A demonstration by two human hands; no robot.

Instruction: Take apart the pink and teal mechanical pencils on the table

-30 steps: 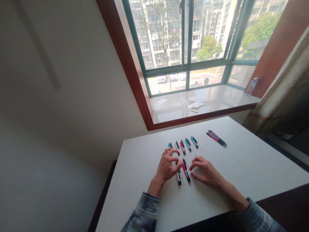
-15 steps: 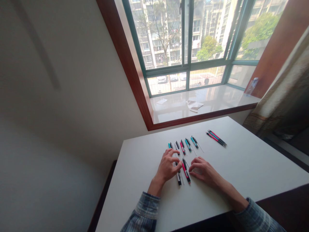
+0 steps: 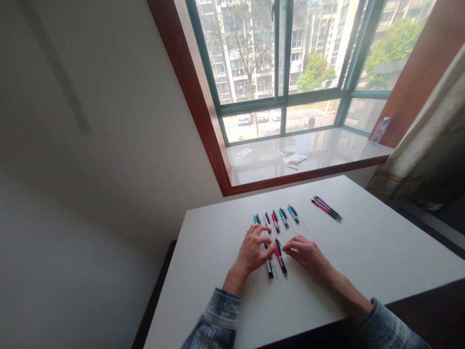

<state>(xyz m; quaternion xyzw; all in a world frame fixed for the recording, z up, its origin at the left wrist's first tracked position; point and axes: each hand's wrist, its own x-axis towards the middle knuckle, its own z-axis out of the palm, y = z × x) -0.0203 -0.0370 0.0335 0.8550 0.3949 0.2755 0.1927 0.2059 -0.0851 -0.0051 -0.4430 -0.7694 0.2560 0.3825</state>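
Observation:
Both hands rest on a white table (image 3: 381, 242) among pen parts. My left hand (image 3: 253, 251) lies with fingers spread and curved over a white-and-black pen (image 3: 269, 267). My right hand (image 3: 305, 253) has its fingers bent, their tips touching a pink-and-black pen (image 3: 280, 261) that lies between the two hands. Just beyond the fingers lies a row of several short teal, pink and black pen pieces (image 3: 279, 216).
A bundle of assembled pink and teal pens (image 3: 326, 208) lies at the table's far right. Behind the table runs a glossy window ledge (image 3: 327, 145) with a crumpled cloth (image 3: 292, 158) and a paper scrap (image 3: 243, 151). A curtain (image 3: 428, 140) hangs on the right.
My right hand has slid a little to the left, closer to the pink-and-black pen. My left hand has barely moved.

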